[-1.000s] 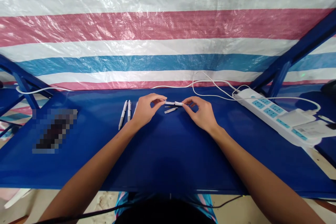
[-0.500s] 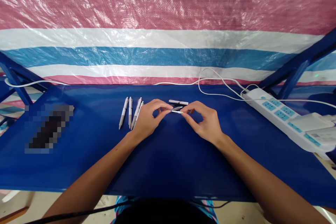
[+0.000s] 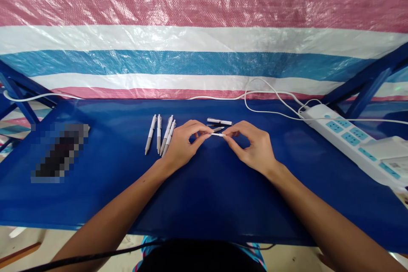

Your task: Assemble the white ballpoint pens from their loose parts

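Between my two hands lies a short, thin white pen part (image 3: 217,134), held level just above the table. My left hand (image 3: 186,140) pinches its left end between thumb and forefinger. At the other end, my right hand (image 3: 250,144) pinches it the same way. Just behind the fingertips rests a grey, pointed pen piece (image 3: 218,128), with something dark partly hidden near it. A white pen barrel with a clip (image 3: 219,121) lies farther back. Left of my left hand, several white pens with grey grips (image 3: 158,134) lie side by side, the rightmost close to that hand.
A white power strip (image 3: 350,138) with blue sockets and a plugged-in adapter lies at the right. White cables (image 3: 274,112) run along the back of the blue table (image 3: 204,195). A blurred dark object (image 3: 60,151) is at the left. Striped sheeting (image 3: 204,38) hangs behind.
The view has shifted slightly. Both hands keep their pinch on the white pen part, and the pens on the table lie as before.
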{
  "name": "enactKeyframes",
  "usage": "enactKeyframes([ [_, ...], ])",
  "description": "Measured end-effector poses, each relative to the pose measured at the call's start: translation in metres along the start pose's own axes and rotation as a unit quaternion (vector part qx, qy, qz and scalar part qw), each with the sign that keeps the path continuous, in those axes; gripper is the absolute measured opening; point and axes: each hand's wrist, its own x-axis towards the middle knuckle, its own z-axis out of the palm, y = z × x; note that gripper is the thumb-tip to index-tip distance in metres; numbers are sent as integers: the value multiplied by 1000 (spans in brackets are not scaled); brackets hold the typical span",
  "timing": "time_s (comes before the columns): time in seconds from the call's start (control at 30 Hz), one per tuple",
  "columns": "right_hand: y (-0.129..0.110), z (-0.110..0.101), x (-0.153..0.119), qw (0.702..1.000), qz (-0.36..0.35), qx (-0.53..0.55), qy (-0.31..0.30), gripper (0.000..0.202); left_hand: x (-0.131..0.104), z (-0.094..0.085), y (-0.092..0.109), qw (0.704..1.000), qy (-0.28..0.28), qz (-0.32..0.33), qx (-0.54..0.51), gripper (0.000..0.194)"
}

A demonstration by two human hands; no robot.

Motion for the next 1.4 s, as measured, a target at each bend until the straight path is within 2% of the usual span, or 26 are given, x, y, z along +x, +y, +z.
enactKeyframes([
  [0.4,0,5,-3,999,-49,18,-15,8,-3,6,6,1000,-22,-8,3,19],
  [0.6,3,6,-4,999,-36,7,-30,14,-4,7,6,1000,-2,-3,-18,17],
  [0.77,1,7,-4,998,-53,14,-17,15,-5,8,5,1000,13,13,-17,15],
  [1.4,-1,7,-5,995,38,52,-80,33,-7,12,1,998,7,61,16,18],
])
